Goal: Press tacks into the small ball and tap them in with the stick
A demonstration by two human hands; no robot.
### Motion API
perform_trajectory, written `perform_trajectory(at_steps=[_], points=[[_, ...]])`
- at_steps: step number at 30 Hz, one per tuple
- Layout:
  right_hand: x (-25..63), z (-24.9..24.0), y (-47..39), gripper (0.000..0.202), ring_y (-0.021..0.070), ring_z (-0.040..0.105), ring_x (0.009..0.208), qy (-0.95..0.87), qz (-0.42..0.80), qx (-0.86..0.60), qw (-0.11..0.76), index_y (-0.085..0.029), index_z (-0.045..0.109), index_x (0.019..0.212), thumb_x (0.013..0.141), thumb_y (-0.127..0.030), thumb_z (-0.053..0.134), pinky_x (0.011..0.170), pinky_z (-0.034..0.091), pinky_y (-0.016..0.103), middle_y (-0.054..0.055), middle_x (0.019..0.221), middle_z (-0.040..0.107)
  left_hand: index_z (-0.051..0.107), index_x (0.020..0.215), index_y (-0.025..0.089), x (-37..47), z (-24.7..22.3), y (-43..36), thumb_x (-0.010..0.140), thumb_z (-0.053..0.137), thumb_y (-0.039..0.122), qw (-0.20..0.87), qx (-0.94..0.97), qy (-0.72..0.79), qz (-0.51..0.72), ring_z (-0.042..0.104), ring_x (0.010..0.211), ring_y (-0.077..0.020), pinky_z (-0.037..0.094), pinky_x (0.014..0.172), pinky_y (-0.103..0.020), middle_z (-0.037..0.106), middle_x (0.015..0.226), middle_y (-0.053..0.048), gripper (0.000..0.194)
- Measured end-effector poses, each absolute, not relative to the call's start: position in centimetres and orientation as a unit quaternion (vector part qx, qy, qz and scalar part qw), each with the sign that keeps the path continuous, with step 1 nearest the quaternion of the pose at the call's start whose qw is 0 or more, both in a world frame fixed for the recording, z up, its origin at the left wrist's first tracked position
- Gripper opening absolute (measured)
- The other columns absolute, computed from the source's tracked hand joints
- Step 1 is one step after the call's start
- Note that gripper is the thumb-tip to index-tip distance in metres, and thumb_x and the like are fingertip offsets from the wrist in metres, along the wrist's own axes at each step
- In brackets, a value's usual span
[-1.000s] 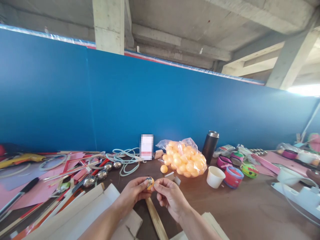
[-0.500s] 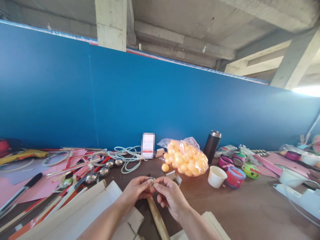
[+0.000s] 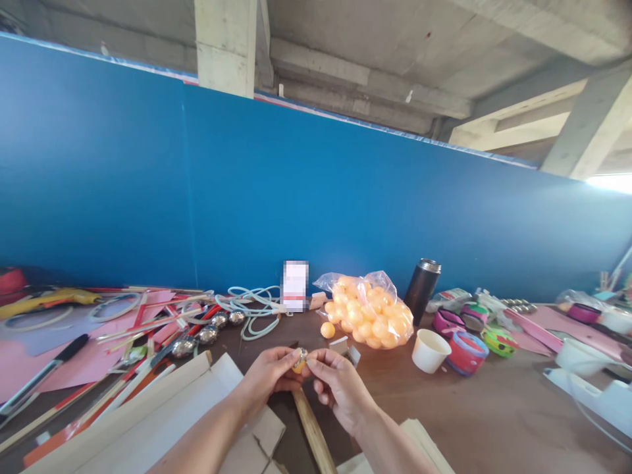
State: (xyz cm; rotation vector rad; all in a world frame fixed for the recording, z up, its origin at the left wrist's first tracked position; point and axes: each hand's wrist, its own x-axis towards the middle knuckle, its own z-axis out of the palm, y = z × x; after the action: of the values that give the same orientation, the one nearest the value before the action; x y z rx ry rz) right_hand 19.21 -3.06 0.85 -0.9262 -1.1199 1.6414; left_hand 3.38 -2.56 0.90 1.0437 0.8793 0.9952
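Observation:
Between the fingertips of my left hand (image 3: 269,376) is a small ball (image 3: 299,361), shiny silver on top with orange showing lower down. It looks like an orange ping-pong ball partly covered in silver. The fingers of my left hand are closed round it. Thumb and forefinger of my right hand (image 3: 338,380) are pinched together at the ball's right side; whether they grip the silver covering is too small to tell. Beneath both hands a wooden handle (image 3: 313,428) lies on the table, its far end hidden.
A clear bag of orange balls (image 3: 368,316) lies ahead, with one loose orange ball (image 3: 327,330) beside it. Right of it stand a black flask (image 3: 422,289) and a paper cup (image 3: 431,351). Silver balls (image 3: 207,334), pale tubing (image 3: 257,306) and cardboard (image 3: 182,401) are leftward.
The ball between my fingers shows more of its silver top and orange underside now. Both hands have stayed almost in place; the view has shifted slightly.

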Motion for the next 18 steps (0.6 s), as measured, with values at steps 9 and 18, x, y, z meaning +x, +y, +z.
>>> perform_trajectory(at_steps=[9,18], points=[[19.27,0.89,-3.03,0.027,0.0035,0.039,0.044,-0.465,0.663,-0.373,0.453,-0.015,0.055,0.077,0.067,-0.038,0.068,0.037,0.021,0.015,0.001,0.070,0.062,0.062,0.075,0.012,3.41,0.91,-2.53,0.066,0.061,0.048,0.662,0.455,0.399,0.442,0.060,0.067,-0.0152,0.047,0.066,-0.030,0.065,0.072,-0.007,0.036],[19.21,0.84,-3.05,0.028,0.0037,0.039,0.045,-0.468,0.658,-0.378,0.453,-0.015,0.055,0.076,0.066,-0.037,0.068,0.037,0.023,0.015,0.002,0.069,0.062,0.061,0.072,0.012,3.50,1.29,-2.77,0.066,0.060,0.049,0.657,0.457,0.407,0.440,0.060,0.066,-0.0155,0.047,0.066,-0.031,0.066,0.072,-0.008,0.037]])
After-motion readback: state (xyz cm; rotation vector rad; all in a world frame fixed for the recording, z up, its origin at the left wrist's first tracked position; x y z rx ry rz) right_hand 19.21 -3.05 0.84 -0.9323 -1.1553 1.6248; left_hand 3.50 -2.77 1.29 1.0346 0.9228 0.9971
